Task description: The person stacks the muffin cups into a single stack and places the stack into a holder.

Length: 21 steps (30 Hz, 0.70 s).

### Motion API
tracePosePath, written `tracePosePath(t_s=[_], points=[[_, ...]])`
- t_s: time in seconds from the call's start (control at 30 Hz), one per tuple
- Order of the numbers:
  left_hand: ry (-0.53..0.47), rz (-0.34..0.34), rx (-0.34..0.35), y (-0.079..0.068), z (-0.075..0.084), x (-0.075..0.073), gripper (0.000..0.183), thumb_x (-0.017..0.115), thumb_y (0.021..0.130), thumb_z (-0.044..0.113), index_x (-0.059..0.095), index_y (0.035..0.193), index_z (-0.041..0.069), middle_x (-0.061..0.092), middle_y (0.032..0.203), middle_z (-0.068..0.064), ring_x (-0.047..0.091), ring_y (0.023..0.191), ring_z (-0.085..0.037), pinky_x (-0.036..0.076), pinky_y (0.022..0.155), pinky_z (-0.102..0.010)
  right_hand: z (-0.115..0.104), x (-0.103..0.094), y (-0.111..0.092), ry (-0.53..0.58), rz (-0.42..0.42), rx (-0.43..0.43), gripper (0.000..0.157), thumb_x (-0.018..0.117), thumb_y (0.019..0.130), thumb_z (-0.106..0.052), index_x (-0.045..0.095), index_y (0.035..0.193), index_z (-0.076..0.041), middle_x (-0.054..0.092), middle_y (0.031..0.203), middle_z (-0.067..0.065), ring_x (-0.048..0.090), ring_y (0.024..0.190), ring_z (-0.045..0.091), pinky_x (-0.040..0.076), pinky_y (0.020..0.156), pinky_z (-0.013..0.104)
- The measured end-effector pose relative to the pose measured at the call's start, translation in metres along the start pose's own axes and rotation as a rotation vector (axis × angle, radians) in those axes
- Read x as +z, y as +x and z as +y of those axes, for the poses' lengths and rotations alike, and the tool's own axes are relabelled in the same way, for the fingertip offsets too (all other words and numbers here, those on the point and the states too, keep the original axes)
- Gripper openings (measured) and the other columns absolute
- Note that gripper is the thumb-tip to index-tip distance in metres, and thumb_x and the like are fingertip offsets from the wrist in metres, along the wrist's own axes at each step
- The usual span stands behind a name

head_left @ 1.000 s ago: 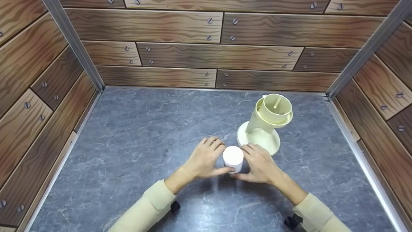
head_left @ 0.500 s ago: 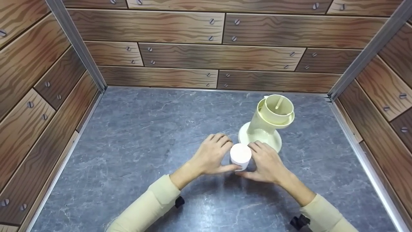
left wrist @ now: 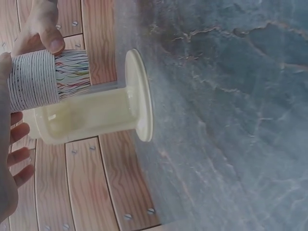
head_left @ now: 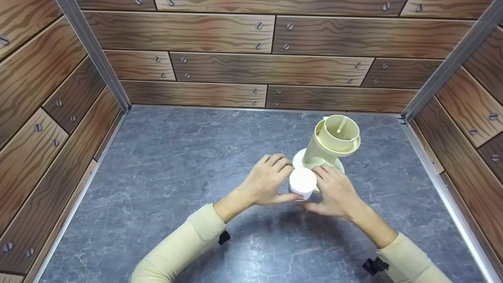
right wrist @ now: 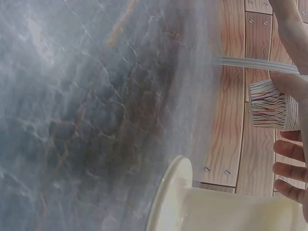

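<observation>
Both my hands hold a stack of white paper cups [head_left: 303,181] between them. My left hand [head_left: 268,179] grips its left side and my right hand [head_left: 337,192] its right, with thumbs at the front. In the left wrist view, the nested cups [left wrist: 36,79] show ridged rims at the upper end and thin coloured lines on the lower end, which hangs above the tabletop. Just behind the stack stands a pale yellow plastic stand [head_left: 314,151] with a round base and an open upright tube; my hands partly hide its base in the head view.
The grey marbled tabletop [head_left: 177,169] is bounded by wood-patterned walls [head_left: 220,68] at the back and both sides. Metal corner posts [head_left: 92,55] rise where the walls meet. The stand's tube holds an inner cylinder with a thin strip inside.
Both hands have carried the cup stack to the right and away from me, up to the stand's front. The stack now overlaps the stand's base in the head view.
</observation>
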<state>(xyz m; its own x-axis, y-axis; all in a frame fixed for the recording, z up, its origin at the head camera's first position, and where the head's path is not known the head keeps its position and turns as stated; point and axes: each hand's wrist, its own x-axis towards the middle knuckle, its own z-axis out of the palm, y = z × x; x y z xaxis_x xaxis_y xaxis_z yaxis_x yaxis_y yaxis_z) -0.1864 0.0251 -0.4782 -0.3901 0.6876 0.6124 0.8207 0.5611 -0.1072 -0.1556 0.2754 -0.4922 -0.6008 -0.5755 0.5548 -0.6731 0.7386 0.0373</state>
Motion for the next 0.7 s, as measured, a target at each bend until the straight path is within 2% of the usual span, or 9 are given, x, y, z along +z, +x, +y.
tracePosePath(t_s=[0.1,0.23,0.43,0.7], points=[[-0.001,0.005,0.007,0.005,-0.001,-0.001,0.066,0.068,0.085,0.078,0.067,0.112,0.017,0.069,0.115,0.002,0.063,0.114,-0.018,0.054,0.095,-0.031,0.003,-0.004,0.003,0.003,0.018,-0.009,0.086,0.091,0.061,-0.064,0.068,0.12,-0.006,0.073,0.112,0.01,0.068,0.101,0.027,0.059,0.089,0.045],[-0.006,0.014,0.016,0.012,-0.002,-0.003,0.066,0.068,0.085,0.077,0.068,0.114,0.017,0.069,0.116,0.002,0.063,0.116,-0.018,0.054,0.095,-0.032,0.006,-0.01,0.006,-0.003,0.042,-0.015,0.082,0.091,0.061,-0.062,0.069,0.117,-0.006,0.072,0.108,0.009,0.067,0.095,0.026,0.059,0.083,0.042],[0.002,0.044,0.031,0.021,-0.004,-0.005,0.066,0.068,0.085,0.077,0.068,0.114,0.017,0.069,0.115,0.002,0.063,0.115,-0.018,0.053,0.095,-0.031,0.011,-0.019,0.011,-0.011,0.062,-0.015,0.083,0.089,0.063,-0.062,0.069,0.121,-0.005,0.073,0.107,0.01,0.066,0.091,0.026,0.058,0.077,0.041],[0.012,0.053,0.042,0.035,-0.006,-0.011,0.066,0.067,0.087,0.077,0.068,0.117,0.018,0.069,0.117,0.002,0.062,0.117,-0.018,0.053,0.096,-0.031,0.017,-0.034,0.018,-0.043,0.08,-0.019,0.076,0.085,0.065,-0.062,0.07,0.112,-0.005,0.071,0.099,0.011,0.066,0.089,0.029,0.057,0.073,0.043]])
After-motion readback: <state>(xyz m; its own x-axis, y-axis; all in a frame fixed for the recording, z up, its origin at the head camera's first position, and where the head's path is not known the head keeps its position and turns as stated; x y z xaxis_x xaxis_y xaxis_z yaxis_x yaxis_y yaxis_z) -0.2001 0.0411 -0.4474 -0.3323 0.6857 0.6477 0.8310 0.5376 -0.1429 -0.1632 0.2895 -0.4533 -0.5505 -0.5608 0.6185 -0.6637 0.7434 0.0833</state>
